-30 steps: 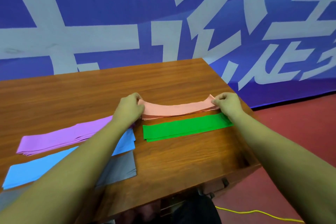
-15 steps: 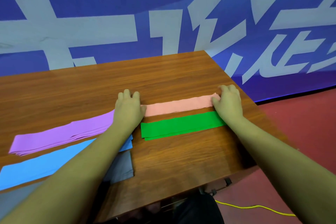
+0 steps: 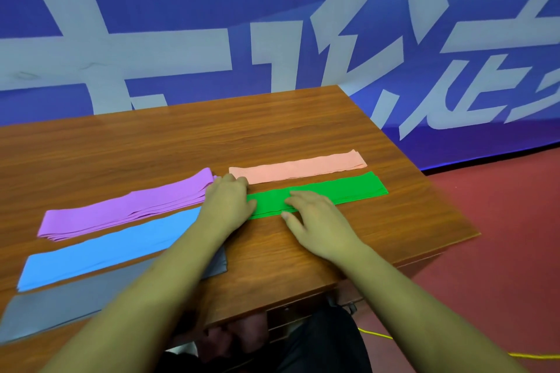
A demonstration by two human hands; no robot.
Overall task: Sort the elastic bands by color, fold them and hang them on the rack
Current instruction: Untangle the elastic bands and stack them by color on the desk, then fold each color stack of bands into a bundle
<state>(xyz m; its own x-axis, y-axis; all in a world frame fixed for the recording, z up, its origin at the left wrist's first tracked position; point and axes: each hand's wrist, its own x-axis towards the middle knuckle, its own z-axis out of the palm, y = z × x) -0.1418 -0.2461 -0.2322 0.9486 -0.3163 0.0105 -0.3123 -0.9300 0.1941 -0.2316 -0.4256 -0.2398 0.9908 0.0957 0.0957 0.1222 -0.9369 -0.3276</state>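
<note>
Five stacks of flat elastic bands lie on a brown wooden table [image 3: 272, 130], one of each colour. On the right side sit two short stacks: a peach stack [image 3: 298, 166] farther away and a green stack [image 3: 339, 189] just in front of it, close together, side by side. On the left side three longer stacks run in rows from far to near: a purple stack [image 3: 127, 206], a blue stack [image 3: 106, 247] and a grey stack [image 3: 60, 303] at the near edge. How many bands each stack holds cannot be counted.

Two bare hands reach in from below. The left hand [image 3: 227, 201] lies palm down with fingers loosely curled, at the left ends of the peach and green stacks, covering the near ends of the purple and blue ones; it grips nothing that can be seen. The right hand [image 3: 315, 215] rests flat and open, fingers spread, its fingertips on the middle of the green stack, pressing rather than gripping.

The left forearm crosses over the blue and grey stacks and hides part of each. Behind the table hangs a blue banner [image 3: 212, 9] with large white characters. To the right is red floor [image 3: 500, 251], with a yellow cord [image 3: 378, 334] lying on it.
</note>
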